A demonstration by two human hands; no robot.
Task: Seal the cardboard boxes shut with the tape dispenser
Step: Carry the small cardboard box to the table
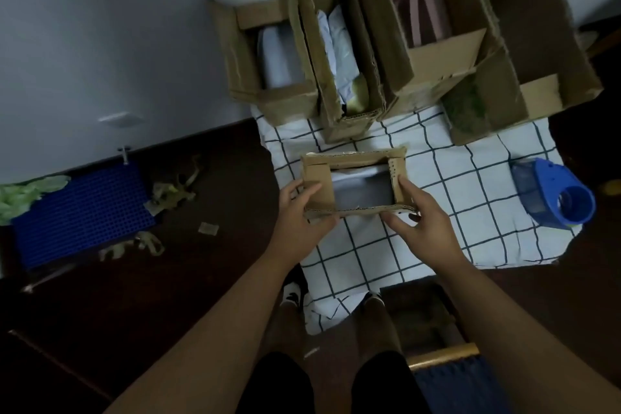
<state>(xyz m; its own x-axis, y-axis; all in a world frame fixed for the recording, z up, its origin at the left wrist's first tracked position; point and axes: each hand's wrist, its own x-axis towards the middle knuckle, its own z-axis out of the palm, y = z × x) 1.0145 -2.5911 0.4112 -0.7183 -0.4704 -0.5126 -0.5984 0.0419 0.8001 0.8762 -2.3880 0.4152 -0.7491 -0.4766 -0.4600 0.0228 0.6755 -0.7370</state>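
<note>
1. The small brown cardboard box (356, 185) is sitting near the middle of the white checked cloth (467, 235), its long axis running left to right between the two hands, its top not yet closed.
2. The left hand (300, 212) is gripping the box's left end, thumb lying on the folded-in flap; the right hand (425, 220) is holding the right end, fingers curling round the near corner.
3. The blue plastic tape dispenser (554, 193) is lying at the cloth's right edge, well apart from the box and nearer the right hand, so that hand is probably the one to fetch it.
4. Four larger open cardboard boxes (369, 54) are standing along the cloth's far edge.
5. The pale contents inside the small box are too dim to identify, and whether the dispenser holds tape cannot be told.
</note>
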